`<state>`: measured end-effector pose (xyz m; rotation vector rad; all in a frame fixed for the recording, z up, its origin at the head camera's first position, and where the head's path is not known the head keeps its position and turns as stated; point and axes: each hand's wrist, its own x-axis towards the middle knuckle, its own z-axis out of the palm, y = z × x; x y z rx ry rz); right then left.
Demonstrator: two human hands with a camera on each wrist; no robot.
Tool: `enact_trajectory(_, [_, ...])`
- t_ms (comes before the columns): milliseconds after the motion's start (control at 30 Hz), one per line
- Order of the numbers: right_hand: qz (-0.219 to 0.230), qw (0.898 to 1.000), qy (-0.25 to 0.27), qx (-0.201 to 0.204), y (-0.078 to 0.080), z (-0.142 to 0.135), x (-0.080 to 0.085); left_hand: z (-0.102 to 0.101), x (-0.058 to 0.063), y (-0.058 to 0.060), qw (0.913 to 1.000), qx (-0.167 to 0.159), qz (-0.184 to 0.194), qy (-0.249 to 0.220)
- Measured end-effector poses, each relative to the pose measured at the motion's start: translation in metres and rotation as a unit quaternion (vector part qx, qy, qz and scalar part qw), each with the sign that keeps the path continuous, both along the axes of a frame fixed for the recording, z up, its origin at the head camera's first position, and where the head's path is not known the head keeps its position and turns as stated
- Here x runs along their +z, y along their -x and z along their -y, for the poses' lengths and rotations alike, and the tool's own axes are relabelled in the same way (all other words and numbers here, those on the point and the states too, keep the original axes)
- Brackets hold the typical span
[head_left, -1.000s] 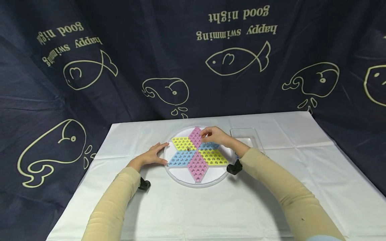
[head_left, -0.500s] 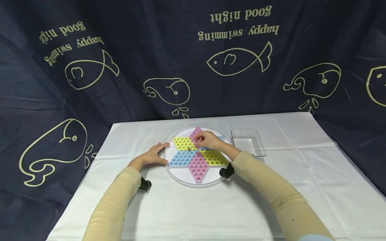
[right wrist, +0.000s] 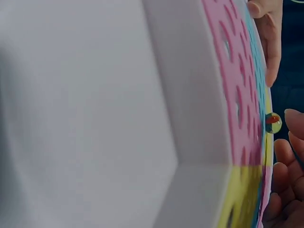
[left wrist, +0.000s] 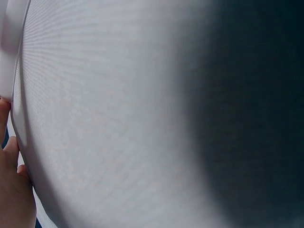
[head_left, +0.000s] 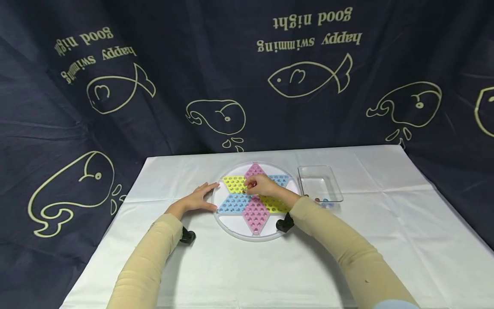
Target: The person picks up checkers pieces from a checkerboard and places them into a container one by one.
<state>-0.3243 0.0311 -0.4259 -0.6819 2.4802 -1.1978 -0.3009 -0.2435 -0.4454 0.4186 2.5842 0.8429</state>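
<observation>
A round white Chinese checkers board (head_left: 231,227) carries a six-pointed star of pink, yellow and blue holes. My left hand (head_left: 198,199) has its fingers spread, with fingertips and thumb right at the board's left rim. Over the middle of the star, my right hand (head_left: 262,185) has curled fingers, its thumb and index slightly apart. I cannot tell whether those fingers hold anything. Close by the thumb sits a marble (right wrist: 273,122), clear with a red-orange streak, at the inner part of the yellow point. In the left wrist view, only part of the left hand (left wrist: 14,185) shows at the edge.
A clear rectangular box (head_left: 320,184) stands right of the board, with several marbles (head_left: 325,201) seen at its near side. White cloth (head_left: 231,270) covers the table. A dark curtain (head_left: 216,77) with fish drawings hangs behind.
My right hand has moved left and nearer, from the upper right of the star to its middle beside the marble. The left hand stays at the rim. Marbles by the box now show.
</observation>
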Motion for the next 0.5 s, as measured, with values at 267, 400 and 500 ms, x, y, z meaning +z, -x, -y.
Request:
enact_trajectory(267, [0.009,0.999,-0.02,-0.025,0.0003,0.0062,-0.0055,-0.0023,0.0,0.0004,1.0,-0.002,0.002,0.005])
enact_trajectory(400, [0.006,0.999,-0.03,-0.031,0.0003,0.0078,-0.0063,-0.0026,0.0001,0.001,1.0,-0.003,0.001,0.007])
enact_trajectory(500, [0.002,0.999,-0.04,-0.031,-0.0004,0.0092,-0.0056,-0.0025,0.0,0.0014,1.0,-0.004,0.001,0.006])
